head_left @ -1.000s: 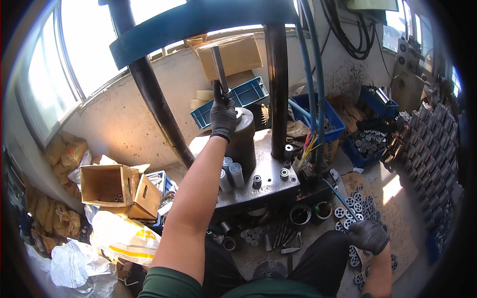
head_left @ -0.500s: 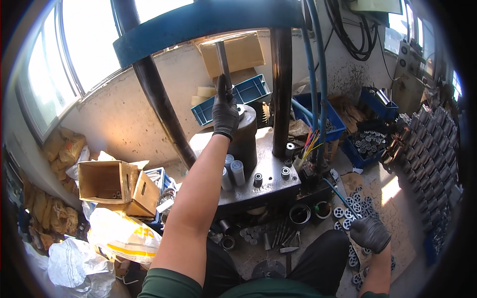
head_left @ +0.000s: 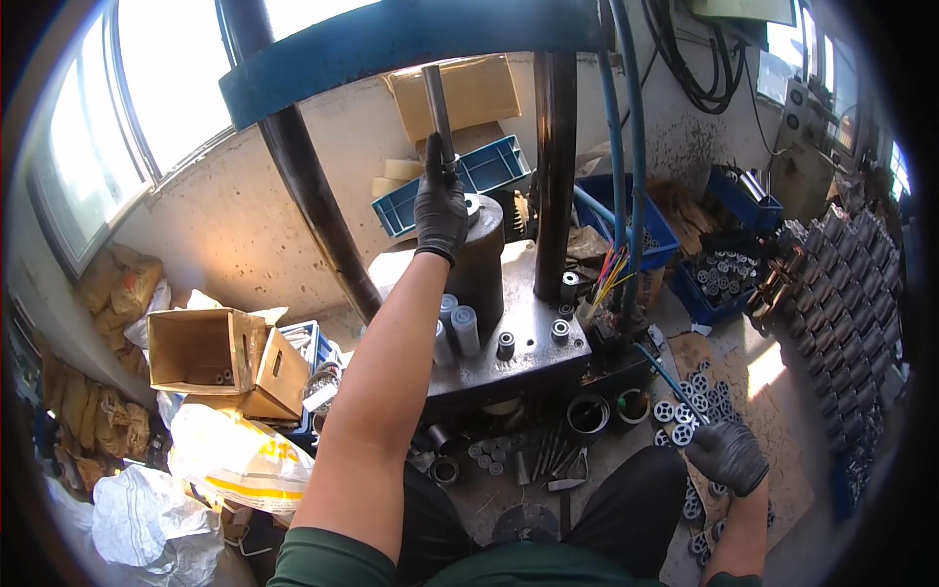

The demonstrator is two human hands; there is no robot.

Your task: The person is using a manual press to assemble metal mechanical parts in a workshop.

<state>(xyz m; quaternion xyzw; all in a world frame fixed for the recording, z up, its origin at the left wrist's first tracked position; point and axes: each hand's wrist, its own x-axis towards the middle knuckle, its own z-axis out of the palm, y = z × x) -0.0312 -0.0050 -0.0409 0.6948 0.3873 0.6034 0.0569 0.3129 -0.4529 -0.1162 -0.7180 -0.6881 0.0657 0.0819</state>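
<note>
My left hand (head_left: 441, 213), in a dark grey work glove, reaches up to the top of a dark metal cylinder block (head_left: 476, 279) under the blue press frame (head_left: 411, 47). It is closed around the lower part of an upright metal rod (head_left: 437, 103); one finger points up along the rod. A small ring-shaped metal part (head_left: 471, 205) shows beside the hand. At the lower right, my gloved right hand (head_left: 729, 458) is closed on the end of a slanting blue lever (head_left: 665, 377). Its fingertips are hidden underneath.
Translucent capped cylinders (head_left: 464, 331) and small bearing-like parts (head_left: 559, 333) stand on the metal press table (head_left: 489, 380). Dark press columns (head_left: 554, 176) rise on both sides. Spoked metal wheels (head_left: 682, 433) lie on the floor at right, near a tall stack of metal parts (head_left: 822, 303). Cardboard boxes (head_left: 201, 352) stand at left.
The whole view has shifted very slightly. Both hands keep their holds on the rod and the lever, with no clear movement of either thing.
</note>
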